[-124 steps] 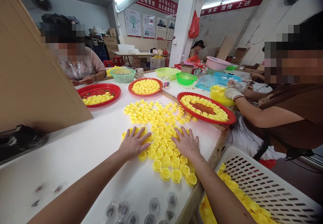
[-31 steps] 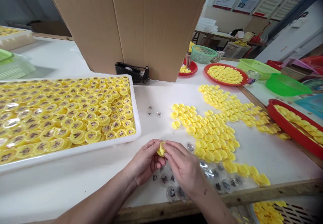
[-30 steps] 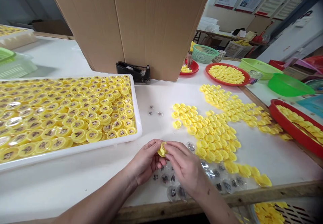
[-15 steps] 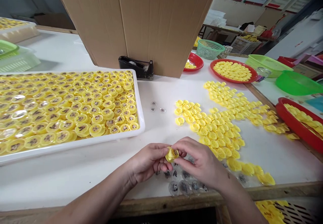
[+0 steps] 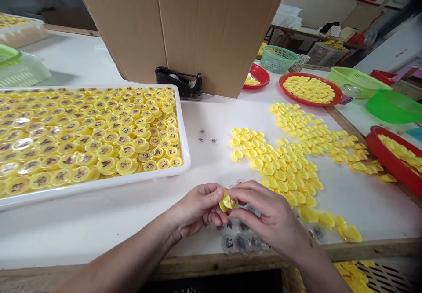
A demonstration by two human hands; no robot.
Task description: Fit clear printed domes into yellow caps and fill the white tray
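The fingers (image 5: 213, 197) of the left hand (image 5: 194, 210) were pinched closed on a small yellow piece (image 5: 224, 202), which was held on its side above the worktop (image 5: 125, 229). The right hand (image 5: 273, 216) had its thumb and forefinger curled closely about the clear disc (image 5: 234, 203) at the piece's right end. Beneath and beside the right hand lay loose clear discs (image 5: 242, 242) with dark prints, partly hidden by it. Just beyond, more yellow pieces (image 5: 280, 175) spread across the worktop toward the right. Three small discs (image 5: 214, 141) lay apart from these, near the white tray (image 5: 185, 152), which was packed with yellow pieces bearing printed discs. Behind the tray's far right corner, a black tape dispenser (image 5: 180, 83) stood against a cardboard panel (image 5: 201, 29). Farther right were red plates (image 5: 341, 94) holding yellow pieces, a teal basket (image 5: 279, 60) and a green bowl (image 5: 394, 107).
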